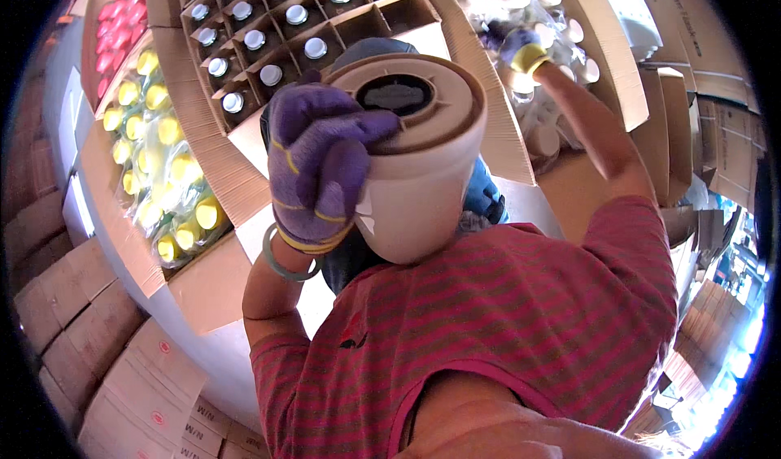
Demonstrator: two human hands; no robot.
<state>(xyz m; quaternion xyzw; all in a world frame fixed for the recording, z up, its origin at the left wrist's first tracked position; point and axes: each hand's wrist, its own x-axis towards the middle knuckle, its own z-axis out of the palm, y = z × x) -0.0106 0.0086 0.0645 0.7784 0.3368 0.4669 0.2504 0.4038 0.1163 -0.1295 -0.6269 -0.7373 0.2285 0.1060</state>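
My left hand (317,158), in a purple glove with yellow trim, grips a cream-coloured round container (419,182) close below the camera. Its ribbed lid with a dark centre faces up, and my thumb lies across the lid. A pale green bangle sits on that wrist. My right hand (521,50), in the same kind of glove, is stretched far out into a carton of white caps in clear plastic (561,16). Its fingers are buried among the caps, so what they hold is hidden.
A divided carton (370,20) holds several bottles with silver caps (277,32). Left of it lie an open box of yellow caps (163,158) and one of red caps (118,16). Closed cartons (122,369) are stacked at lower left, and more at right.
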